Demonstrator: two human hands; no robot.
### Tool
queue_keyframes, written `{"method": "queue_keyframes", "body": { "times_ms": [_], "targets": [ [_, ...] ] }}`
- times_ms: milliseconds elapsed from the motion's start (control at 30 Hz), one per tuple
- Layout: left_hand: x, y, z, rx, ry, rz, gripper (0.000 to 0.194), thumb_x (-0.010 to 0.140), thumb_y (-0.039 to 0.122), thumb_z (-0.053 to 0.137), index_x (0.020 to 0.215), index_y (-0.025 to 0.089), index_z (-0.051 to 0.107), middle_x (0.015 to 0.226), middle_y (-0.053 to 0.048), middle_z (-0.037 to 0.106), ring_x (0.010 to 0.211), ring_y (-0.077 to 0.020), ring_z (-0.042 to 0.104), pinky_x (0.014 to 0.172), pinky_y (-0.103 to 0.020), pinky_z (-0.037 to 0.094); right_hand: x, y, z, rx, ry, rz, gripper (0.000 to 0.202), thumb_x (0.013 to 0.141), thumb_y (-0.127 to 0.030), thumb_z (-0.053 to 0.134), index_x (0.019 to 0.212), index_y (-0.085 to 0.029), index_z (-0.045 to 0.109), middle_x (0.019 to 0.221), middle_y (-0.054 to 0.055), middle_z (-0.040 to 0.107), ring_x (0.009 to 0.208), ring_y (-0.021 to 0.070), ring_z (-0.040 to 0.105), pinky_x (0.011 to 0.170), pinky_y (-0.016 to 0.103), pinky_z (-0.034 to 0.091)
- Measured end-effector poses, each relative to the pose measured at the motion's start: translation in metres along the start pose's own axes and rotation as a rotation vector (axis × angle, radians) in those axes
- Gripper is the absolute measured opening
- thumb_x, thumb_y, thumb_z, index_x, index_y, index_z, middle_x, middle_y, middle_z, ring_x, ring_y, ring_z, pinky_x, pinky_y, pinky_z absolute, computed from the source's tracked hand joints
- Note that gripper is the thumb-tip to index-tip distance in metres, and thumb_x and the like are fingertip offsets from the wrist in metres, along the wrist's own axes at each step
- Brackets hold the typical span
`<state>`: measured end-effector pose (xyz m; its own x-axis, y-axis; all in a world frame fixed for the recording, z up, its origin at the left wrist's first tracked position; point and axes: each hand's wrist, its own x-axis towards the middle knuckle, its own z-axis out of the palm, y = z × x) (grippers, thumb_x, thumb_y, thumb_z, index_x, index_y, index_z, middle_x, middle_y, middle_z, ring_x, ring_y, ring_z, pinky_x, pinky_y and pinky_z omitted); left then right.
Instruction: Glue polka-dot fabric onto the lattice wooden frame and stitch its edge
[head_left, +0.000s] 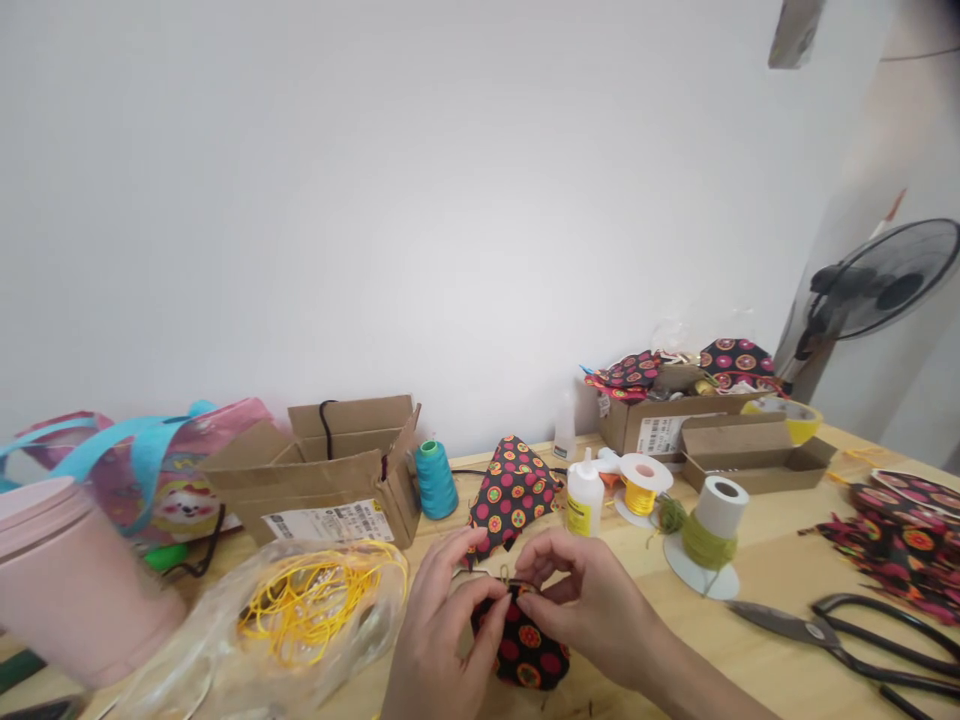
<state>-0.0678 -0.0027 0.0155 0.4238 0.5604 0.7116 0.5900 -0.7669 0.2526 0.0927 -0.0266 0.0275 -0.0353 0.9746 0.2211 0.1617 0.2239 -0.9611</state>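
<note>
Left hand (450,632) and right hand (581,598) pinch the top edge of a small black fabric piece (531,650) with red-orange floral print, over the pale wooden table (791,545); white plastic yellow-labelled bottle (585,498) stands beyond.

Floral cloth piece (531,648), twelve-o'clock edge pinched by left hand (444,625) and right hand (592,600); shears (819,631) at three o'clock.

Left hand (454,618) and right hand (589,600) close together — both pinching, fingers curled
</note>
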Motion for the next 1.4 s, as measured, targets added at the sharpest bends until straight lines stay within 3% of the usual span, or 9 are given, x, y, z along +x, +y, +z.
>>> {"method": "queue_keyframes", "body": {
  "times_ms": [333,600,667,767,867,967,1067,1300,1400],
  "targets": [
    [-0.002,-0.001,0.002,0.009,-0.003,0.019,0.012,0.075,0.012,0.050,0.074,0.022,0.056,0.109,-0.009,0.054,0.104,-0.0242,0.049,0.087,-0.043,0.043,-0.002,0.004,0.001,-0.133,0.023,-0.101,0.016,0.063,-0.007,0.053,0.075,-0.018,0.057,0.070,0.000,0.059,0.065,0.0122,0.056,0.054,0.021,0.051],
    [-0.001,0.003,0.001,-0.081,-0.068,-0.079,0.012,0.075,0.018,0.053,0.070,0.024,0.061,0.111,-0.008,0.056,0.104,-0.0249,0.052,0.085,-0.042,0.046,0.001,0.002,0.000,0.032,0.038,0.022,0.015,0.062,-0.009,0.056,0.074,-0.017,0.056,0.071,0.000,0.057,0.066,0.0122,0.054,0.053,0.020,0.046],
    [-0.001,0.003,0.000,-0.157,-0.038,-0.144,0.008,0.074,0.021,0.055,0.075,0.024,0.062,0.111,-0.008,0.057,0.104,-0.0252,0.053,0.085,-0.041,0.046,0.002,-0.001,-0.001,0.090,0.036,0.055,0.015,0.061,-0.010,0.057,0.073,-0.017,0.056,0.070,0.000,0.057,0.066,0.0119,0.054,0.053,0.020,0.045],
    [-0.001,0.000,-0.002,-0.303,0.004,-0.346,0.014,0.075,0.029,0.054,0.085,0.023,0.062,0.110,-0.008,0.059,0.104,-0.0252,0.053,0.087,-0.041,0.044,0.002,-0.004,-0.003,0.131,0.015,0.106,0.016,0.058,-0.009,0.059,0.072,-0.016,0.055,0.068,-0.001,0.056,0.064,0.0113,0.053,0.053,0.020,0.043],
    [0.001,-0.002,-0.005,-0.472,-0.147,-0.607,0.024,0.077,0.038,0.050,0.089,0.021,0.063,0.100,-0.008,0.065,0.094,-0.0252,0.059,0.074,-0.036,0.052,0.002,-0.006,-0.004,0.128,0.002,0.123,0.017,0.058,-0.009,0.060,0.073,-0.016,0.055,0.068,-0.001,0.055,0.064,0.0110,0.052,0.053,0.020,0.042],
    [0.003,0.000,-0.006,-0.550,-0.255,-0.702,0.029,0.075,0.042,0.051,0.087,0.020,0.066,0.092,-0.007,0.069,0.086,-0.0248,0.062,0.069,-0.033,0.054,0.002,-0.004,-0.003,0.118,-0.005,0.115,0.017,0.059,-0.010,0.059,0.074,-0.016,0.055,0.069,-0.001,0.056,0.065,0.0113,0.053,0.052,0.020,0.041],
    [0.005,0.002,-0.006,-0.524,-0.247,-0.648,0.022,0.074,0.037,0.054,0.081,0.022,0.068,0.087,-0.004,0.071,0.085,-0.0229,0.063,0.080,-0.034,0.049,0.002,0.000,-0.002,0.109,-0.013,0.107,0.018,0.060,-0.009,0.059,0.075,-0.016,0.054,0.070,0.000,0.058,0.064,0.0115,0.054,0.052,0.020,0.042],
    [0.004,-0.003,-0.008,-0.334,-0.216,-0.400,0.012,0.069,0.030,0.061,0.076,0.029,0.071,0.083,-0.002,0.073,0.082,-0.0242,0.064,0.085,-0.040,0.046,0.002,0.003,-0.001,0.065,-0.035,0.070,0.021,0.059,-0.006,0.056,0.077,-0.017,0.054,0.069,-0.001,0.060,0.063,0.0111,0.055,0.052,0.020,0.043],
    [0.004,-0.006,-0.010,-0.266,-0.256,-0.304,0.012,0.071,0.030,0.059,0.077,0.030,0.069,0.084,-0.001,0.073,0.076,-0.0224,0.065,0.090,-0.044,0.042,0.001,0.003,-0.001,0.065,-0.039,0.076,0.021,0.059,-0.006,0.056,0.077,-0.017,0.054,0.069,-0.001,0.060,0.062,0.0111,0.055,0.052,0.020,0.043]
  ]
}}
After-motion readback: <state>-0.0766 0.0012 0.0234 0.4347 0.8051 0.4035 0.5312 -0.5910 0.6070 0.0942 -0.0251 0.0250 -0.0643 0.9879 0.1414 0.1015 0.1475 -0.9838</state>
